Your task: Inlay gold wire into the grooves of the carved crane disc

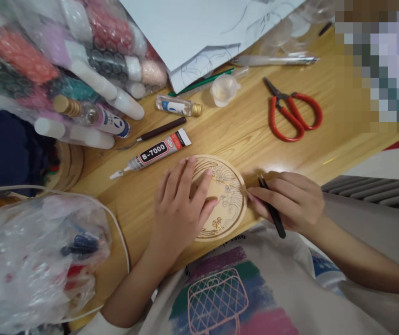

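A round, pale wooden disc (232,204) lies flat near the table's front edge, with a line pattern of waves or plants and gold-coloured wire on parts of it. My left hand (180,204) rests over the disc's left part, fingers spread, and hides that side. Black tweezers (272,209) are held in my right hand (290,200), their tips pointing up and away. The thumb and forefinger of that hand come together at the disc's right rim; whether they also pinch a thin wire there I cannot tell.
Behind the disc lie a B-7000 glue tube (157,149), a dark-handled tool (164,128), a small bottle (178,106), a plastic cup (224,90) and red-handled scissors (293,111). Bagged bottles (109,51) fill the back left, a plastic bag (39,260) the front left. Paper (199,32) lies behind.
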Available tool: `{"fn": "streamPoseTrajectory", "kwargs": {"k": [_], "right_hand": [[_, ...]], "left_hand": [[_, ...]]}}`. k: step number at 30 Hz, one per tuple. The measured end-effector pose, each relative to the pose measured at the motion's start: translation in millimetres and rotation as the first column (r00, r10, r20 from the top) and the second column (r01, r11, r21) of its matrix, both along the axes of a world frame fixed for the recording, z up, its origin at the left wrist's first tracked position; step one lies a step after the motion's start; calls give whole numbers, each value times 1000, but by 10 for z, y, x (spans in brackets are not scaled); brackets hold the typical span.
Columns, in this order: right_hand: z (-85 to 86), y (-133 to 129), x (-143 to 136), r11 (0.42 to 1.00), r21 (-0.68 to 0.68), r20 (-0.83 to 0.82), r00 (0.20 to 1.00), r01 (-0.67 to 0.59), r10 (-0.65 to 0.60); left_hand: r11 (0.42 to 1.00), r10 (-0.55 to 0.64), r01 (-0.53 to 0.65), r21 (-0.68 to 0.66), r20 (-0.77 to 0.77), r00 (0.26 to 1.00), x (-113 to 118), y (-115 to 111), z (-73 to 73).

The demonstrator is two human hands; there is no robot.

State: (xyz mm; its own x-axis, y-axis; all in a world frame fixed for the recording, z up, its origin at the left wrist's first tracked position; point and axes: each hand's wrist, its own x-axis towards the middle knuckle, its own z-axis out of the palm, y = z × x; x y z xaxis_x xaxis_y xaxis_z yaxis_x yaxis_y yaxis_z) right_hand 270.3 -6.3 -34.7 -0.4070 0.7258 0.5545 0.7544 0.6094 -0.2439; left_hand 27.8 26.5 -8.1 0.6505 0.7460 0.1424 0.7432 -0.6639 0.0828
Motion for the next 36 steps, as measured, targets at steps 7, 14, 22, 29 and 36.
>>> {"fn": "streamPoseTrajectory", "kwargs": {"k": [7, 14, 22, 29, 36], "right_hand": [[21, 21, -8, 1000, 7, -7, 1000, 0, 0], [38, 25, -25, 999, -11, -24, 999, 40, -40], [34, 30, -48, 997, -31, -50, 996, 75, -77], [17, 23, -51, 989, -81, -38, 991, 123, -126], [152, 32, -149, 962, -211, 53, 985, 172, -165]], "left_hand": [[999, -8, 6, -42, -31, 999, 6, 8, 50], [999, -22, 20, -43, -58, 998, 12, 15, 85], [999, -46, 47, 10, -89, 995, 17, 32, 92], [999, -32, 33, 6, -85, 996, 41, 20, 99], [999, -31, 27, -43, -94, 995, 40, 10, 109]]}}
